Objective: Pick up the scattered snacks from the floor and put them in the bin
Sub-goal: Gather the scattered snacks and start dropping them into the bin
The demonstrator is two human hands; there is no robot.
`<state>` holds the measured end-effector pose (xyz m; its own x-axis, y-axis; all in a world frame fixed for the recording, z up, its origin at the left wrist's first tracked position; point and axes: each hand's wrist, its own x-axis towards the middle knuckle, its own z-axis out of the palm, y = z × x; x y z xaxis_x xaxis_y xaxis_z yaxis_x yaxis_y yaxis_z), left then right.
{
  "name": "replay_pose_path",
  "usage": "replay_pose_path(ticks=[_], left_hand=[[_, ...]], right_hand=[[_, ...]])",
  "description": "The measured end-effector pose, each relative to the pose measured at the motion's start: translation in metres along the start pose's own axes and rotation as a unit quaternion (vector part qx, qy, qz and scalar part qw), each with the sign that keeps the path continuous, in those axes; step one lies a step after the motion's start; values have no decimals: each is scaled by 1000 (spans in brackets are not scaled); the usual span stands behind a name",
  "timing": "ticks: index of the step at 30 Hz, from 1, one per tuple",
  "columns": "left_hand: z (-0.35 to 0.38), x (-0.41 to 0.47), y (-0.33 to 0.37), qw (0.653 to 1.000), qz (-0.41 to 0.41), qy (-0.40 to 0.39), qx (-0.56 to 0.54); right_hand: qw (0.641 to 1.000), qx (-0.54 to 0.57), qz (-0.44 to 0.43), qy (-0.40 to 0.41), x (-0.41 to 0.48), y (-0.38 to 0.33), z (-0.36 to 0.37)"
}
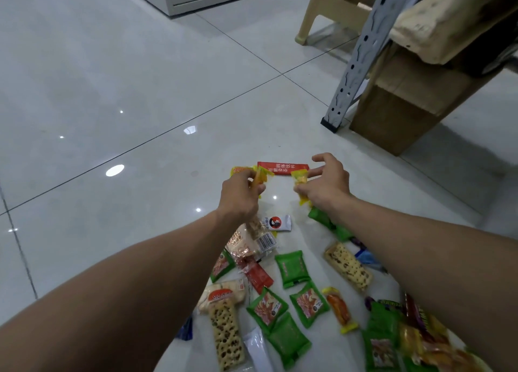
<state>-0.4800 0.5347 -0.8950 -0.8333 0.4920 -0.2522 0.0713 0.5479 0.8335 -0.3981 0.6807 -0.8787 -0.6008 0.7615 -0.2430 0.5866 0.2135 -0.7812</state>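
**Both hands hold yellow packets over the floor**

The left hand grips a crinkled yellow-orange plastic snack packet, tilted up to the right. The right hand pinches a yellow plastic snack packet (long axis pointing away from the person). Beyond them, a long red sachet lies crosswise on the glossy white tiled floor.

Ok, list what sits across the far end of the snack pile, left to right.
Left hand pinching an orange-yellow snack packet → long red flat sachet → right hand gripping a yellow snack packet → pale wooden block.
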Motion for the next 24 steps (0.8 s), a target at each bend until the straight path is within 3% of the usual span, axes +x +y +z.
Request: replay_pose_path(ticks=[6, 16, 24], left_hand=[[13, -2, 30, 999, 25, -17, -36], [60, -3, 123, 989, 49, -37, -133], [138, -40, 245, 955, 179, -152, -182]], right_hand=[[997, 52, -31, 39, -3, -12, -31], [974, 184, 10, 132, -9, -33, -135], [932, 240, 9, 272, -17, 5, -263]])
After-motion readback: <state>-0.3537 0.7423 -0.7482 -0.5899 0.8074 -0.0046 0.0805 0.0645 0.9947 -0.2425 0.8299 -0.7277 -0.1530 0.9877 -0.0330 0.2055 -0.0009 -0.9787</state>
